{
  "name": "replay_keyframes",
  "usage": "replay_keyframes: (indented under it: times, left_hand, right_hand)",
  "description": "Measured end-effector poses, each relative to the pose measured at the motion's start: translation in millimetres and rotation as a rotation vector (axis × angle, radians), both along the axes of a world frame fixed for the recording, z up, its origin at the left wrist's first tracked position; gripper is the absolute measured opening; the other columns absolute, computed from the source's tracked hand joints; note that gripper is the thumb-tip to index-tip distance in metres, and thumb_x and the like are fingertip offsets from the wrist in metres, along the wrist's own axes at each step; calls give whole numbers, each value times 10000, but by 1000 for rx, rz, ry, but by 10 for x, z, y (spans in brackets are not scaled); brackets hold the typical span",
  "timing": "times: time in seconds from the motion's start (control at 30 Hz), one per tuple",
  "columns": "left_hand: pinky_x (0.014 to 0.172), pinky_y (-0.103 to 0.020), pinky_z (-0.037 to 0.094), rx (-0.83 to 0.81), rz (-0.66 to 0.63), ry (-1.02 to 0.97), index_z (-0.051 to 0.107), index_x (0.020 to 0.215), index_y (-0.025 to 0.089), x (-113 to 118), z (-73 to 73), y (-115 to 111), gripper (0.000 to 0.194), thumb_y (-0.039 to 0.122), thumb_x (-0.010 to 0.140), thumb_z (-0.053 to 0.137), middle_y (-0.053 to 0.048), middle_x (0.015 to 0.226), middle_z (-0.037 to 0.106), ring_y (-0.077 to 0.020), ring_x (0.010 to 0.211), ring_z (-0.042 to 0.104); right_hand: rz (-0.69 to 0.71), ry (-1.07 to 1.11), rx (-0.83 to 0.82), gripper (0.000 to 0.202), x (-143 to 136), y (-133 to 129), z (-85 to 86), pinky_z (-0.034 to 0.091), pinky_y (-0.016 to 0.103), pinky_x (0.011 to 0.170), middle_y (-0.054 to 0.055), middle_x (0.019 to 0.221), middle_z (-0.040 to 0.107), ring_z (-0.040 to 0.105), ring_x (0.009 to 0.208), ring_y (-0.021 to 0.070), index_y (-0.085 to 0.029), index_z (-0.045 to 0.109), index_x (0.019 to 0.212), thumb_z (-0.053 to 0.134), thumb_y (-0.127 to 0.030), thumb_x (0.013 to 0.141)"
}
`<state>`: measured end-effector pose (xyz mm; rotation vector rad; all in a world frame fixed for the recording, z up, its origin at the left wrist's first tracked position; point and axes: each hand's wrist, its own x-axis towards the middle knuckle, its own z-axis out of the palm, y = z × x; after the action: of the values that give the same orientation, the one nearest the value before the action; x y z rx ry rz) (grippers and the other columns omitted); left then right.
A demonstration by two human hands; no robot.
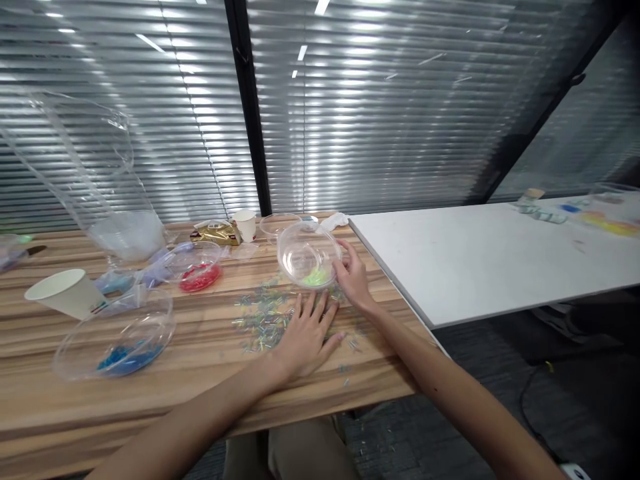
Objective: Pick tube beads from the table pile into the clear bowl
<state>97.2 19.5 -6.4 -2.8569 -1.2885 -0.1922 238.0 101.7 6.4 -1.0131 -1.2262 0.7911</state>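
With my right hand [353, 275] I grip the right rim of a clear plastic bowl [293, 250], tilted so its opening faces me. A small heap of yellow-green pieces [316, 277] lies at its bottom. My left hand [307, 333] rests palm down on the wooden table, fingers spread, at the edge of a scatter of small tube-like pieces [265, 317] in pale green, yellow and grey. Its fingertips reach close below the bowl; whether they touch it I cannot tell.
Left stand a bowl with blue pieces [167, 320], a bowl with red pieces [217, 253], a tilted paper cup [65, 293] and a large clear bag [127, 233]. Behind are a gold packet [215, 232] and another paper cup [245, 225]. A white table [475, 260] adjoins at right.
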Motion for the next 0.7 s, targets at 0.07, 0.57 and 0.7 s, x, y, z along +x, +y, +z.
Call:
replay_keyframes:
  times: [0.07,0.57,0.7]
  left_hand:
    - [1094,-589,170,25,31,-3,302,1427,122,8,5,-16,623,535,970,209,-162,1499,199,-363,1381,128]
    - [1057,-636,195,3,138,-44,336,1417,165,-26,-33,-33,583,526,965,258,-164,1464,298,-390,1349,223]
    - [1075,-598,205,-66,70,-35,288,1434,155,-21,39,-49,595,523,970,241,-159,1493,225,-370,1366,189]
  right_hand:
    - [-13,2,-31,507,13,11,-3,312,202,420,-97,458,459,377,391,96,-168,544,1203,482,-203,701]
    - [-27,140,-233,489,35,-99,135,277,201,346,-92,457,444,344,362,86,-148,551,1205,541,-294,738]
    - [-67,159,-234,489,65,-117,139,291,194,341,-98,465,441,343,361,79,-147,541,1208,559,-307,746]
